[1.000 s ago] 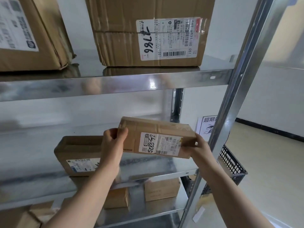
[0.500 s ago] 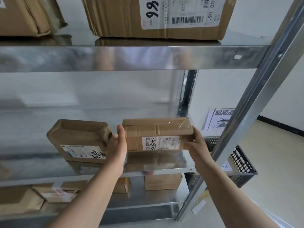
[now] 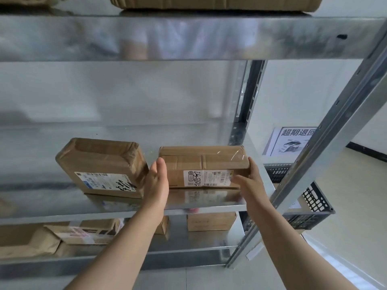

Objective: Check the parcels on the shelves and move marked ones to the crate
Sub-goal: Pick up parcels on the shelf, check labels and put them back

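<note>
On the middle shelf (image 3: 62,208), near its right end, the parcel (image 3: 203,162) sits flat with its white label (image 3: 206,178) facing me and a black handwritten number on that label; whether this counts as the mark I cannot settle from here, so I would read it square-on before committing. 2 hands bracket it: the left hand (image 3: 157,183) lies with straight fingers flat against the left end, gripping nothing; the right hand (image 3: 252,181) has fingers up the right end and the thumb across the lower front, and I cannot tell whether it pinches or merely rests. To do this step well I would press both ends evenly, since the clear tape (image 3: 238,155) looks slick, and raise the parcel clear of the shelf lip instead of dragging it; just left of the left hand stands 1 neighbouring parcel (image 3: 100,162), its own label scrawled too, so I would draw straight back and not sweep sideways. Beyond the right hand runs the slanting upright post (image 3: 318,155); the black crate (image 3: 314,200) sits on the floor past it, below a printed sign (image 3: 291,141) on the wall, so I judge the path must come out toward me first, then round the post and down; more parcels (image 3: 211,221) lie on the lower shelf (image 3: 199,240).
</note>
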Action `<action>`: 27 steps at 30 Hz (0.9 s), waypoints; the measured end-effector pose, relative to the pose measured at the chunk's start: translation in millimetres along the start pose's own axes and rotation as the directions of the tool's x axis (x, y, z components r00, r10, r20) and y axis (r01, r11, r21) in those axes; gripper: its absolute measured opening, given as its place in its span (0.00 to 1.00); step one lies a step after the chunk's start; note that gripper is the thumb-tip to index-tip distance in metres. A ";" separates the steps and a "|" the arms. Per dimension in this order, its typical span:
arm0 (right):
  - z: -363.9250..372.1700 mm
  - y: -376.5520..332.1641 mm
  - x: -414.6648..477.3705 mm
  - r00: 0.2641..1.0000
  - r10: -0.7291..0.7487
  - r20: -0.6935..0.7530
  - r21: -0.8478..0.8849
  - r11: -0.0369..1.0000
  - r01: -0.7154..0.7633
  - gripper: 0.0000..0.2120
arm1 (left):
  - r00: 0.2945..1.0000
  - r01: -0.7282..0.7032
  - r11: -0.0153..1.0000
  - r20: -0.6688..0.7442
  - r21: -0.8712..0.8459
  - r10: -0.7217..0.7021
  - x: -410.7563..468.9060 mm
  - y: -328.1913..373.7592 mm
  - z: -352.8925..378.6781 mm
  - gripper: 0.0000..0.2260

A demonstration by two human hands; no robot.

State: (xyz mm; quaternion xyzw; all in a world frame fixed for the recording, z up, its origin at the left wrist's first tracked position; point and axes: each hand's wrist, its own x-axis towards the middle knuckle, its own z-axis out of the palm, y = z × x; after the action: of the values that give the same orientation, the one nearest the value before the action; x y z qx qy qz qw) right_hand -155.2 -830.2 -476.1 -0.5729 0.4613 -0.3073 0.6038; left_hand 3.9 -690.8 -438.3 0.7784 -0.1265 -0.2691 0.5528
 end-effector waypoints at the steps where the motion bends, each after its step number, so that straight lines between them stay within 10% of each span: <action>1: -0.4 0.2 -2.1 1.000 -0.005 -0.005 -0.009 1.000 0.005 0.26 | 1.000 0.011 1.000 0.005 -0.001 -0.011 -0.1 -2.6 -0.1 0.34; 4: 0.6 -0.8 -10.3 0.999 -0.016 -0.031 -0.008 1.000 0.016 0.23 | 0.999 0.038 0.998 0.021 -0.040 -0.037 -4.1 -7.2 -3.3 0.50; 13: 6.6 -12.5 -67.1 0.998 -0.063 -0.031 0.015 0.998 0.063 0.39 | 0.994 -0.052 0.998 0.094 -0.044 0.056 -51.4 -0.1 -24.0 0.29; 27: 40.7 70.8 -139.3 0.980 -0.109 -0.163 0.017 0.993 0.114 0.12 | 0.987 -0.155 0.981 0.017 -0.115 0.158 -70.0 -101.1 -34.5 0.26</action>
State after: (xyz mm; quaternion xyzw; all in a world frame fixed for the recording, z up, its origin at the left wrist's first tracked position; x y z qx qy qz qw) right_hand -183.1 -677.3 -520.0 -0.5632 0.4720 -0.3922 0.5534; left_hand -44.6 -592.8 -504.2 0.7300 -0.1789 -0.2416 0.6138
